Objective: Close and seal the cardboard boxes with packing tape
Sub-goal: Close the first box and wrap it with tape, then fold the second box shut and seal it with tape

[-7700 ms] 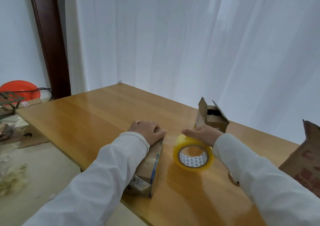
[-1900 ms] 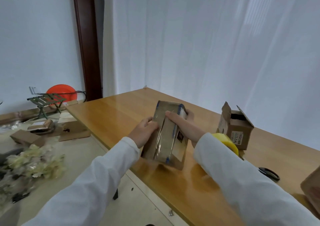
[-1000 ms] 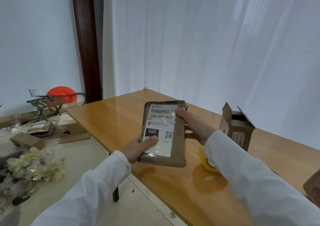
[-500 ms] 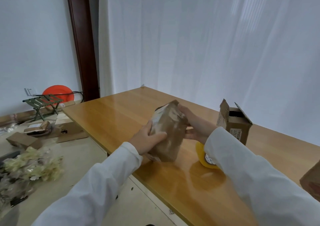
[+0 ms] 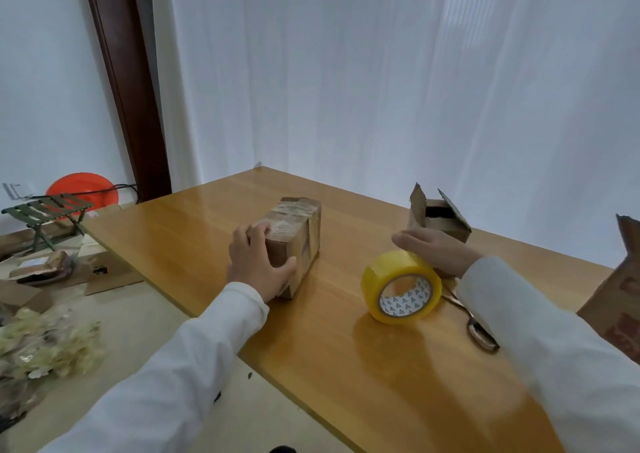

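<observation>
under the left hand (image 5: 258,264) a taped box (image 5: 293,241) lies on the table (image 5: 346,341), long axis running away from the gripped near end; fingers curl over it. right of that grip, the right hand (image 5: 437,250) hovers flat, fingers straight, above the upright tape roll (image 5: 401,286).

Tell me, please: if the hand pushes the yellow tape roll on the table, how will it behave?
The yellow tape roll stands on its round edge on the glossy wooden table, so it would probably roll easily. It looks thick, so tipping seems less likely. The right hand, fingers straight, lies just behind it and could stop it.
</observation>
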A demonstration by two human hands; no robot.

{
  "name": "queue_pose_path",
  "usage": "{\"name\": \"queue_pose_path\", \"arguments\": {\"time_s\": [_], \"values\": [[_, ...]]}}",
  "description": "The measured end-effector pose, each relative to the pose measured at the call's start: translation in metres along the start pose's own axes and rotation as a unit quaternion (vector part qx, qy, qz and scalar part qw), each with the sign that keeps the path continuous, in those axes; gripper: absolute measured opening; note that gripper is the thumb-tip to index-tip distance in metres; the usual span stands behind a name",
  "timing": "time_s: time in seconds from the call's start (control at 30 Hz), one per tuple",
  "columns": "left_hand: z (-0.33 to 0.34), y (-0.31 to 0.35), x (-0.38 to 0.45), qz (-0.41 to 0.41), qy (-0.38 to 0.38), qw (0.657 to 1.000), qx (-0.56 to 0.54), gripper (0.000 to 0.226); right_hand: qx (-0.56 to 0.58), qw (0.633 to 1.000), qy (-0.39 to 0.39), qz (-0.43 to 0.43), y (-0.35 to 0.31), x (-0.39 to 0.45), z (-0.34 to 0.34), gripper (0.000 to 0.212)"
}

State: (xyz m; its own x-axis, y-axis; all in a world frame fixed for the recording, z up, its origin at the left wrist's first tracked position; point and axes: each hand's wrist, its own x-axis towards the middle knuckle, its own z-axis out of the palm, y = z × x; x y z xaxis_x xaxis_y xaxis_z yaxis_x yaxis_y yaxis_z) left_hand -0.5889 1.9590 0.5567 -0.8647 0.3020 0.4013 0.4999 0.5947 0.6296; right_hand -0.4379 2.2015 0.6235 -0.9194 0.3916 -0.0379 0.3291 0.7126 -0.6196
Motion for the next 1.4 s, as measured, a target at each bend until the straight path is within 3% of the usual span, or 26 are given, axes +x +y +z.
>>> {"name": "queue_pose_path", "arguments": {"time_s": [0.07, 0.2, 0.3, 0.33, 0.4, 0.43, 0.5, 0.63, 0.83, 0.93, 1.03, 1.1, 1.17, 1.23, 1.3, 1.4], "values": [[0.009, -0.003, 0.018, 0.023, 0.002, 0.999, 0.04, 0.063, 0.012, 0.999, -0.044, 0.016, 0.018, -0.006, 0.005, 0.077], [0.025, 0.009, 0.045, -0.006, 0.021, 0.984, 0.178, 0.065, 0.088, 0.996, -0.008, -0.002, 0.034, -0.01, 0.012, 0.059], [0.04, 0.044, 0.025, 0.086, 0.037, 0.992, 0.081, 0.058, 0.099, 0.994, 0.053, -0.003, 0.041, -0.009, 0.017, 0.072], [0.045, 0.058, 0.012, 0.09, -0.024, 0.996, 0.017, 0.055, 0.108, 0.992, 0.064, -0.005, 0.041, -0.009, 0.018, 0.072], [0.051, 0.084, -0.009, 0.022, -0.198, 0.973, -0.12, 0.081, 0.126, 0.989, 0.072, -0.004, 0.041, -0.009, 0.02, 0.069], [0.055, 0.091, -0.013, -0.007, -0.246, 0.957, -0.156, 0.092, 0.127, 0.989, 0.075, -0.004, 0.04, -0.009, 0.021, 0.066], [0.059, 0.099, -0.013, -0.017, -0.27, 0.951, -0.149, 0.082, 0.109, 0.989, 0.097, -0.007, 0.038, -0.008, 0.024, 0.06], [0.059, 0.109, -0.008, -0.014, -0.252, 0.959, -0.129, 0.036, 0.027, 0.989, 0.148, -0.012, 0.035, -0.015, 0.027, 0.058], [0.056, 0.129, -0.009, -0.017, -0.204, 0.973, -0.107, 0.019, -0.009, 0.98, 0.196, -0.026, 0.037, -0.029, 0.03, 0.066], [0.058, 0.133, -0.015, 0.017, -0.174, 0.983, -0.048, 0.019, 0.012, 0.986, 0.162, -0.041, 0.042, -0.037, 0.028, 0.059], [0.059, 0.144, -0.021, 0.095, -0.146, 0.983, 0.051, 0.016, 0.062, 0.993, 0.068, -0.067, 0.047, -0.044, 0.029, 0.064], [0.046, 0.155, -0.011, 0.114, -0.076, 0.99, 0.02, 0.016, 0.053, 0.997, 0.03, -0.052, 0.045, -0.051, 0.031, 0.056], [0.016, 0.166, 0.016, 0.08, 0.043, 0.991, -0.098, 0.017, 0.003, 0.998, 0.029, -0.052, 0.043, -0.056, 0.033, 0.042], [-0.02, 0.173, 0.037, 0.08, 0.099, 0.98, -0.152, 0.017, 0.004, 0.997, 0.047, -0.059, 0.043, -0.062, 0.035, 0.035], [-0.04, 0.174, 0.043, 0.127, 0.084, 0.982, -0.108, 0.019, 0.043, 0.995, 0.068, -0.065, 0.043, -0.066, 0.035, 0.034], [-0.028, 0.17, 0.026, 0.142, -0.001, 0.984, -0.112, 0.017, 0.092, 0.991, 0.072, -0.07, 0.046, -0.068, 0.034, 0.031]]}}
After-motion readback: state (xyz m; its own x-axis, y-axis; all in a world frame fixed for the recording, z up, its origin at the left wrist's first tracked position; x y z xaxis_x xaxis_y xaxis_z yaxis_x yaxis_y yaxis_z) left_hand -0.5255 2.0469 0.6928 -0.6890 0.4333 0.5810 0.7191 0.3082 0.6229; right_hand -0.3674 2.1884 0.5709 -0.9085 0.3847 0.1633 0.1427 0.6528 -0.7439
